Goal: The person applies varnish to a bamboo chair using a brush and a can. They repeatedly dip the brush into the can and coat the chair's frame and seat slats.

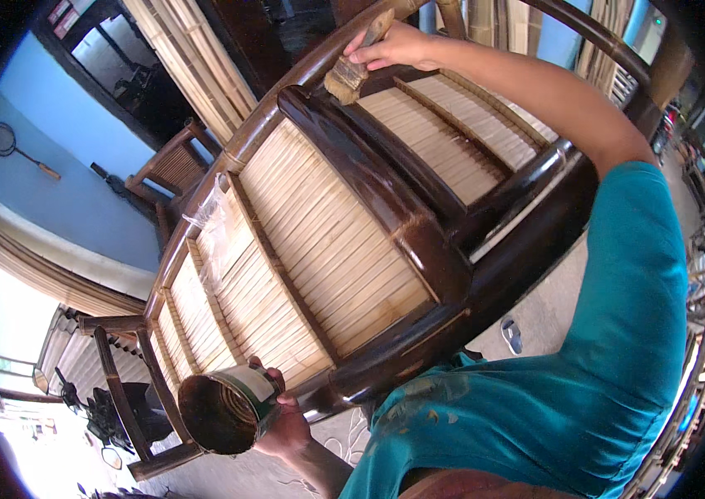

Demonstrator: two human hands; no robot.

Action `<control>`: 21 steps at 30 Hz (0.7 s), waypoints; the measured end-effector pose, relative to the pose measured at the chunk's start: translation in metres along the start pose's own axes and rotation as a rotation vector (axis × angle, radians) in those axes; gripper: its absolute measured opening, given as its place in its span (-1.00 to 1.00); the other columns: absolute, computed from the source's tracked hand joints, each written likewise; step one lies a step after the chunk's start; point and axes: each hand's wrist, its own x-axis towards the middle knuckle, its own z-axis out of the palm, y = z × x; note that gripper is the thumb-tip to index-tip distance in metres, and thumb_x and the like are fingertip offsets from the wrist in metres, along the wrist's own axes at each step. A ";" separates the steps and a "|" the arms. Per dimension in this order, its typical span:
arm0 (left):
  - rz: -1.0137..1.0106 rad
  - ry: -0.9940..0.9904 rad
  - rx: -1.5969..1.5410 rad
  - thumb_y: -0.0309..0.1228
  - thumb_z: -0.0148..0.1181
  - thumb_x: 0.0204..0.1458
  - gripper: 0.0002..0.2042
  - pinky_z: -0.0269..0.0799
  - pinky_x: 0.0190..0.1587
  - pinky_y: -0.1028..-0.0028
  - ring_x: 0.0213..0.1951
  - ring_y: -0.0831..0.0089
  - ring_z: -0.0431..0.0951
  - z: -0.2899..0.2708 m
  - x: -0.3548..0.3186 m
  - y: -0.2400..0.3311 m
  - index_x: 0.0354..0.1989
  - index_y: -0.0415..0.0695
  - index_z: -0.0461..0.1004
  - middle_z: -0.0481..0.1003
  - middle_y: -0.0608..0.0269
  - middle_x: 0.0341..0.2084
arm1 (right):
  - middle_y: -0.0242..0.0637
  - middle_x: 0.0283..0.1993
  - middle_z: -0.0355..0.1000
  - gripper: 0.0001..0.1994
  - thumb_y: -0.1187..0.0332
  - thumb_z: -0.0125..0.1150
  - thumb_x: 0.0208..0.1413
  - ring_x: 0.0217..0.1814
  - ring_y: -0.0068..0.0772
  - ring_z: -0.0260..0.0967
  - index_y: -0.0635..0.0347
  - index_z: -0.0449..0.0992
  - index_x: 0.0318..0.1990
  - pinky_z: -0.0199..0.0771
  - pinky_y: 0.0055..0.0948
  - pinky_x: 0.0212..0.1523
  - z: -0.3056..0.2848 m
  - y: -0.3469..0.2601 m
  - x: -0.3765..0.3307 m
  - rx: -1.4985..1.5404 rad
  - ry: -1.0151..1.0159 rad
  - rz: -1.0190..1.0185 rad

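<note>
— If checking grip first, report right hand [394, 46]?
— Gripping flat brush [346, 76], holding it low with bristles angled down.
— Touching anything?
— Cannot tell. Pointing bristles at dark brown pole [356, 179], just below right hand.
— And for left hand [286, 428]?
— Wrapped around can [221, 409], holding it tilted, with mouth facing view and brown-coated inside.
— Locate main piece?
— See bamboo furniture [402, 341] spanning between both hands, dark-glossed around pale slat panels [336, 241].
— Nearby?
— Note clear plastic [217, 224] lying on panels beyond left hand; sandal [512, 336] on floor [535, 299], well right of left hand; chair [173, 166] left of right hand; racket [3, 140] on wall [69, 133], farther left.
</note>
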 end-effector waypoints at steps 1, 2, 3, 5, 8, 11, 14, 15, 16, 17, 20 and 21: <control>0.018 0.010 -0.001 -0.03 0.17 0.19 -0.40 0.69 -0.06 0.08 0.28 -0.15 0.27 0.000 -0.004 -0.007 0.34 -0.07 0.29 0.31 -0.10 0.26 | -0.32 0.12 0.50 -0.68 0.22 0.41 0.18 0.20 -0.39 0.42 0.13 0.59 0.03 0.60 -0.35 0.11 -0.011 0.017 0.012 -0.043 0.024 0.017; 0.040 0.001 -0.023 -0.04 0.18 0.18 -0.39 0.67 -0.04 0.05 0.27 -0.14 0.29 0.003 -0.010 -0.012 0.35 -0.06 0.28 0.29 -0.11 0.27 | -0.32 0.12 0.50 -0.67 0.22 0.42 0.17 0.20 -0.38 0.42 0.14 0.59 0.02 0.60 -0.35 0.11 -0.020 0.035 0.025 -0.086 0.040 0.038; 0.059 0.025 -0.024 -0.03 0.18 0.18 -0.38 0.67 -0.04 0.05 0.26 -0.14 0.29 0.002 -0.014 -0.015 0.35 -0.06 0.27 0.28 -0.10 0.28 | -0.32 0.12 0.50 -0.67 0.21 0.43 0.17 0.20 -0.38 0.42 0.14 0.59 0.01 0.60 -0.35 0.12 -0.031 0.051 0.032 -0.125 0.055 0.058; 0.099 0.083 -0.034 -0.03 0.18 0.18 -0.37 0.66 -0.02 0.03 0.26 -0.13 0.29 -0.001 -0.028 -0.019 0.36 -0.05 0.26 0.27 -0.10 0.29 | -0.31 0.03 0.54 -0.70 0.20 0.45 0.14 0.00 -0.36 0.53 0.16 0.60 -0.09 0.64 -0.43 -0.05 -0.072 0.088 0.027 -0.194 0.162 0.134; 0.125 0.084 -0.025 -0.05 0.17 0.18 -0.35 0.65 -0.04 0.06 0.26 -0.14 0.29 -0.005 -0.028 -0.025 0.39 -0.09 0.22 0.24 -0.14 0.31 | -0.13 -0.18 0.59 -0.70 0.19 0.32 0.18 -0.32 -0.35 0.57 0.28 0.59 -0.13 0.63 -0.30 -0.30 -0.189 0.161 0.010 -0.679 0.167 0.330; 0.192 0.136 0.003 -0.04 0.08 0.25 -0.36 0.68 -0.08 0.08 0.25 -0.18 0.32 -0.007 -0.025 -0.031 0.44 -0.05 0.14 0.17 -0.19 0.35 | -0.07 -0.27 0.58 -0.65 0.11 0.34 0.12 -0.40 -0.30 0.57 0.26 0.61 -0.20 0.61 -0.27 -0.32 -0.229 0.202 0.026 -0.895 0.250 0.121; 0.234 0.187 0.069 -0.02 0.02 0.29 -0.36 0.69 -0.09 0.09 0.25 -0.18 0.33 -0.001 -0.030 -0.025 0.47 -0.01 0.09 0.14 -0.19 0.38 | -0.08 -0.28 0.58 -0.62 0.08 0.33 0.13 -0.28 -0.32 0.58 0.31 0.62 -0.22 0.62 -0.31 -0.21 -0.188 0.189 0.045 -1.011 0.220 0.214; 0.246 0.191 0.084 -0.02 0.01 0.29 -0.35 0.69 -0.09 0.09 0.25 -0.17 0.33 0.001 -0.031 -0.027 0.47 -0.01 0.09 0.13 -0.18 0.39 | -0.08 -0.27 0.58 -0.58 0.07 0.32 0.16 -0.22 -0.33 0.58 0.36 0.61 -0.22 0.62 -0.32 -0.14 -0.167 0.170 0.041 -0.870 0.201 0.179; 0.240 0.155 0.065 0.00 0.01 0.28 -0.34 0.69 -0.08 0.09 0.25 -0.15 0.34 0.010 -0.031 -0.031 0.48 -0.04 0.08 0.13 -0.16 0.40 | -0.09 -0.27 0.59 -0.57 0.06 0.31 0.16 -0.19 -0.34 0.58 0.38 0.61 -0.22 0.61 -0.32 -0.10 -0.159 0.144 0.036 -0.702 0.120 0.179; 0.239 0.158 0.068 0.00 0.02 0.27 -0.33 0.69 -0.07 0.09 0.26 -0.15 0.33 0.010 -0.032 -0.030 0.48 -0.06 0.08 0.13 -0.16 0.40 | -0.10 -0.26 0.59 -0.56 0.05 0.31 0.17 -0.17 -0.35 0.57 0.39 0.61 -0.22 0.61 -0.32 -0.06 -0.155 0.134 0.031 -0.534 0.042 0.185; 0.226 0.151 0.068 0.00 0.03 0.26 -0.30 0.68 -0.05 0.07 0.27 -0.15 0.32 0.003 -0.026 -0.028 0.48 -0.09 0.06 0.13 -0.17 0.40 | -0.15 -0.28 0.58 -0.58 0.12 0.30 0.20 -0.28 -0.35 0.57 0.30 0.53 0.01 0.63 -0.31 -0.19 -0.220 0.185 0.036 -0.572 0.150 0.321; 0.225 0.154 0.081 0.00 0.04 0.26 -0.30 0.68 -0.05 0.07 0.27 -0.16 0.31 0.002 -0.028 -0.023 0.48 -0.10 0.06 0.13 -0.17 0.40 | -0.16 -0.31 0.57 -0.58 0.12 0.28 0.22 -0.31 -0.34 0.56 0.30 0.50 0.04 0.62 -0.30 -0.22 -0.233 0.195 0.030 -0.659 0.201 0.352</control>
